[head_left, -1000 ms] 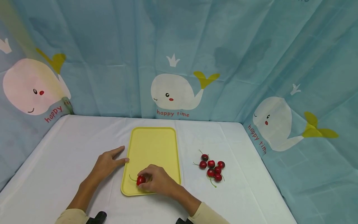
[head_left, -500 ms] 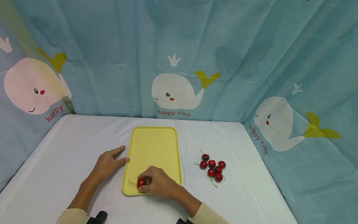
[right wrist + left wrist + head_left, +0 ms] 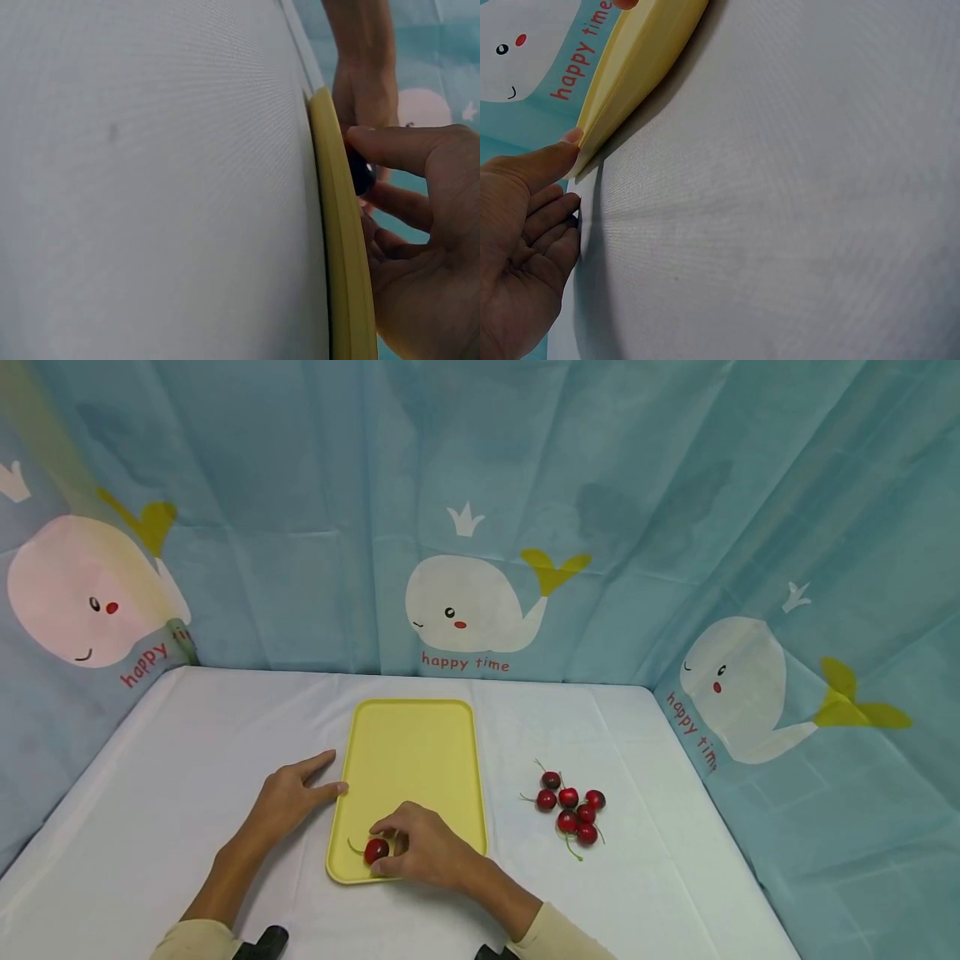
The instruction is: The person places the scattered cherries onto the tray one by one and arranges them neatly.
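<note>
A dark red cherry [image 3: 376, 851] with its stem pointing left lies low at the near-left corner of a yellow tray [image 3: 412, 760]. My right hand [image 3: 423, 847] pinches it between thumb and index finger; the right wrist view shows the cherry [image 3: 361, 172] dark between the two fingertips, just behind the tray's edge. My left hand [image 3: 288, 797] is at the tray's left side, its thumb on the rim and its fingers stretched out. In the left wrist view that thumb [image 3: 555, 159] touches the tray's edge [image 3: 641, 82].
Several cherries [image 3: 567, 810] with stems are grouped on the white cloth [image 3: 660, 877] right of the tray. A blue curtain [image 3: 300, 568] printed with whales rises behind the table and along its sides.
The cherry in my right fingers has turned a little and shifted slightly left, showing more of its dark side. My left hand stays at the tray's edge.
</note>
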Motion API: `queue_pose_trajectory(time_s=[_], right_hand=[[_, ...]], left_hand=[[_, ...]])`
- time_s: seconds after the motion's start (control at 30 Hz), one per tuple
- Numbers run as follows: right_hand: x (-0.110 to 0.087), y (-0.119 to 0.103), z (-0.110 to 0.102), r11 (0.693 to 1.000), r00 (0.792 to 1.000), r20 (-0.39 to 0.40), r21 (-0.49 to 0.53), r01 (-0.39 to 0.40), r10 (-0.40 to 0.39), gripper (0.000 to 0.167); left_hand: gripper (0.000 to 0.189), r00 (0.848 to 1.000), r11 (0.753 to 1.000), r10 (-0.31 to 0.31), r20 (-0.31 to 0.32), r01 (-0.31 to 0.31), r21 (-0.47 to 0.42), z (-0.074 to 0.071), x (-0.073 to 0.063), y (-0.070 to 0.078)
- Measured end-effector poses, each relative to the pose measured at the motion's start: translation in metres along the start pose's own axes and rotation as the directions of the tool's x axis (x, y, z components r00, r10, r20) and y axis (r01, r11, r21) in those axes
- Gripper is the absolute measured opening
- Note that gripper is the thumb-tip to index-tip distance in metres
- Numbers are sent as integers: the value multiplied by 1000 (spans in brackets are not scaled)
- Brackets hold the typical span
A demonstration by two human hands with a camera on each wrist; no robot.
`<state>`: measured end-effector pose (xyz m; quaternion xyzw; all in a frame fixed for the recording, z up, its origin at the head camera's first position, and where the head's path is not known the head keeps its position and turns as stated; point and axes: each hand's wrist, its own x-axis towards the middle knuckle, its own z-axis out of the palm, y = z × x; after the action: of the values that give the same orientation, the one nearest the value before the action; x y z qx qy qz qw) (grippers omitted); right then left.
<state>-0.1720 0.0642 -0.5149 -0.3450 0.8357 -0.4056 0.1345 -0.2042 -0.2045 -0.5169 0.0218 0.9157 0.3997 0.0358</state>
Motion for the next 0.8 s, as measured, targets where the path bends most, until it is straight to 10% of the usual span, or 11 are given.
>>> queue_pose_trajectory(time_s=[0.8], right_hand=[[-17, 8, -16, 987, 995, -92, 158, -9, 24, 43]], left_hand=[[85, 999, 999, -33, 9, 33, 13, 2, -1, 0]])
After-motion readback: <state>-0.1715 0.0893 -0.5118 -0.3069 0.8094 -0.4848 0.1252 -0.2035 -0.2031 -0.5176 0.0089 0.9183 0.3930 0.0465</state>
